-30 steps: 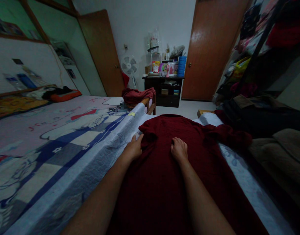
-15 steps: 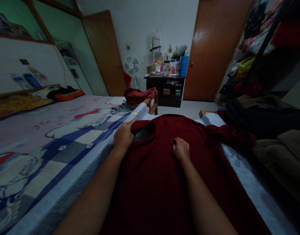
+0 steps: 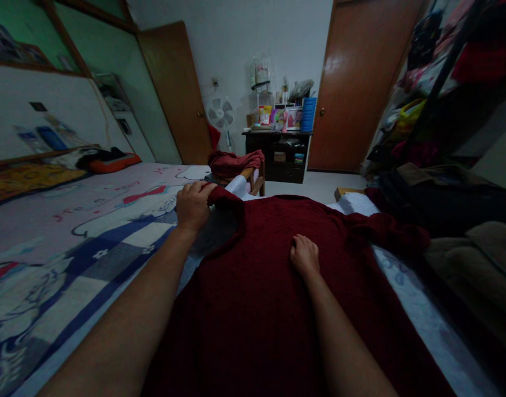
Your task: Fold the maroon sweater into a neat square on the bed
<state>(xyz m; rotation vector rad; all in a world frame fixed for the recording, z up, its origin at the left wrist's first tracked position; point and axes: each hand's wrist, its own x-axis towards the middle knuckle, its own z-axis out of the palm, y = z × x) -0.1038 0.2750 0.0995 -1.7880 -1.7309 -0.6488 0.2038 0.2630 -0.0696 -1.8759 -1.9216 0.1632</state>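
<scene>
A dark red long-sleeved top (image 3: 269, 286) lies spread out in front of me, its neck end away from me. My left hand (image 3: 194, 205) is closed on the end of its left sleeve, which curves up from the body of the garment. Pale bedding shows through the loop between sleeve and body. On the middle of the top rests my right hand (image 3: 305, 255), palm down, its fingers slightly bent and no cloth visibly pinched in them. The right sleeve (image 3: 387, 230) lies bunched out to the right.
To the left is a bed with a patterned blanket (image 3: 112, 242). A folded red cloth (image 3: 236, 164) sits on a wooden frame beyond the top. Dark clothing (image 3: 439, 193) is piled at right. Farther back stand a fan (image 3: 221, 113) and a dark cabinet (image 3: 273, 171).
My left hand has moved left and slightly away from me, drawing the sleeve outward and widening the gap beside the body. My right hand has stayed in place on the top.
</scene>
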